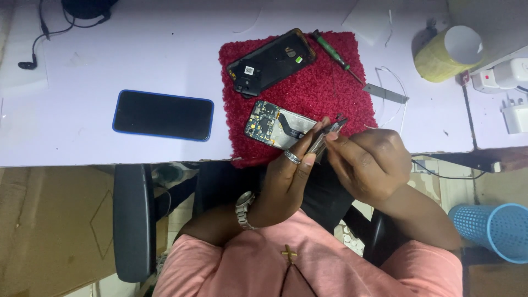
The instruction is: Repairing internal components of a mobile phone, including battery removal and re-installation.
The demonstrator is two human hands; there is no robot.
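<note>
An opened phone [273, 126] with its circuit board bared lies on a red fuzzy mat [330, 93]. Its black back cover [272, 61] lies further back on the same mat. My left hand [289, 181], with a ring and a wristwatch, and my right hand [366, 162] meet over the mat's near right corner. Both pinch a small dark, thin part [330, 130] at its two ends, just right of the opened phone. The fingers hide most of the part.
A phone in a blue case [163, 115] lies screen up to the left on the white table [110, 55]. A green screwdriver [333, 50], a metal blade [386, 93], a yellow-green roll [448, 52] and a white plug adapter [514, 118] lie right. A blue basket [495, 228] stands below.
</note>
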